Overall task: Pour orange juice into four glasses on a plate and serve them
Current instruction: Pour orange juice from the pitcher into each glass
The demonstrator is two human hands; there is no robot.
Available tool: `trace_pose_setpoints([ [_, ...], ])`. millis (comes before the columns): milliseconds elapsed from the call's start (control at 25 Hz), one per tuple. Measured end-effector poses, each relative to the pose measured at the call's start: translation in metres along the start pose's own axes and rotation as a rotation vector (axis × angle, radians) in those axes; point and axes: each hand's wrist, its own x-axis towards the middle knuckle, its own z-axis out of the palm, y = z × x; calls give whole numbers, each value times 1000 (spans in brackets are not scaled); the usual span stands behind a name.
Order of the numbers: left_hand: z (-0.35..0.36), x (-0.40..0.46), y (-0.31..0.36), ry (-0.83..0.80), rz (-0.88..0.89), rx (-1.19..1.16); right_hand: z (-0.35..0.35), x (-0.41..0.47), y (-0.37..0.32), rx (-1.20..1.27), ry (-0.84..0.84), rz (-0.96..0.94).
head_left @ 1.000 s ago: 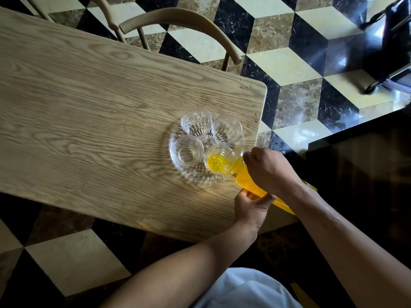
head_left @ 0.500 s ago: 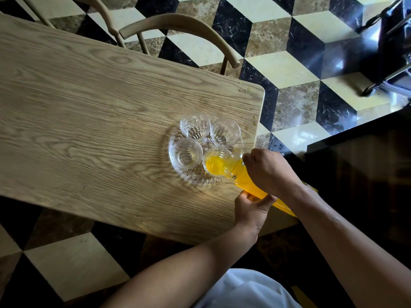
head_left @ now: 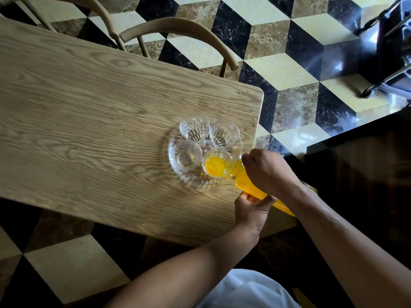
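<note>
Wooden table [head_left: 89, 121], curved-back chair [head_left: 178, 30] behind, cube-patterned tile floor [head_left: 278, 70].

no readable text, labels or numbers

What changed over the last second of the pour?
More juice sits in the near-right glass; the yellow pool has spread. Both hands kept hold of the tilted jug: right hand on top, left hand underneath. The other three glasses stayed empty, plate unmoved.

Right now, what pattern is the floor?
Cube-illusion tiling in black, cream and brown marble floor, clearest in the head view.
</note>
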Motion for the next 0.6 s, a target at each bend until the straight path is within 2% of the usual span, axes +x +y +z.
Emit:
trace_pose_setpoints([
  [600, -1, 7, -8, 25, -21, -15, 3, 5, -2, -4, -8, -15],
])
